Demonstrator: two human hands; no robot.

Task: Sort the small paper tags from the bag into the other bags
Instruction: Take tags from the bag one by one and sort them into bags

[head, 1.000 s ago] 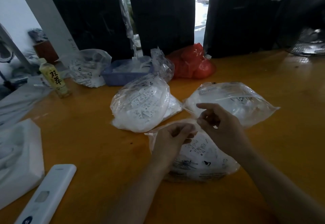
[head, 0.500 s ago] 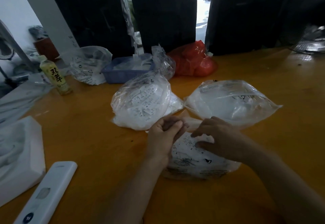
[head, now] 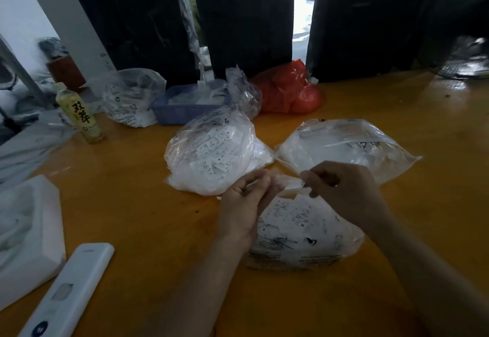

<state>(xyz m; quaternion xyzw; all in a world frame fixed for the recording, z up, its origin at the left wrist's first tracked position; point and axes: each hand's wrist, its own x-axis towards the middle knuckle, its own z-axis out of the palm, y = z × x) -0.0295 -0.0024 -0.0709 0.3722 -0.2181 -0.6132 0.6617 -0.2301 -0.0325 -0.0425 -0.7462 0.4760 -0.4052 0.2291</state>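
Three clear plastic bags of small white paper tags lie on the orange table (head: 132, 204). The nearest bag (head: 304, 233) sits under my hands, printed tags showing through it. My left hand (head: 246, 201) pinches the left side of its mouth, and my right hand (head: 341, 191) pinches the right side, with the plastic rim stretched between them. A full rounded bag (head: 211, 156) lies behind on the left. A flatter bag (head: 344, 146) lies behind on the right. Whether either hand holds a single tag is hidden.
A blue tray (head: 182, 109) with white items, a red plastic bag (head: 291, 90), another clear bag (head: 129, 98) and a tea bottle (head: 79, 114) stand further back. A white remote (head: 68, 291) and white foam block (head: 29, 233) lie at the near left. Black wrapped boxes (head: 243, 18) line the back.
My right hand dipped down onto the near bag half a second ago and has risen again, now pulling the bag's rim to the right. My left hand stayed at the mouth.
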